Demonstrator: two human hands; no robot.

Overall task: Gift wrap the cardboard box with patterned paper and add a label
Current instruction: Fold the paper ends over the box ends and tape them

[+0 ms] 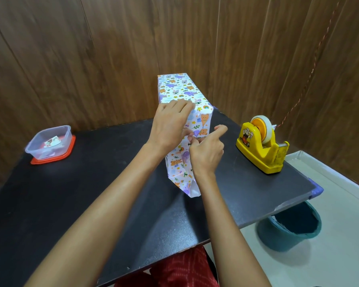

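Now the box (179, 88) is seen standing on the black table (91, 193), near its far edge. It is covered in paper (203, 121) with small animals printed on it. The near end is not closed yet, and a pointed flap (188, 184) of loose paper is stuck out low over the table.

The left hand (170, 125) is laid over the top near edge of the box. Its fingers are bent down onto the top and its thumb is set against the near end, so the box is gripped. The right hand (205, 154) is held just below it. A fold of the paper is pinched between its thumb and a finger, while the first finger is left sticking out to the right. The two hands are almost touching.

A yellow tape holder (261, 146) with a roll of tape is placed to the right, well apart from the box. A clear tub (36, 146) is set on a red lid (69, 151) at the left, and a small label (52, 141) is seen inside it. A blue-green bucket (278, 235) is stood on the floor under the right corner.
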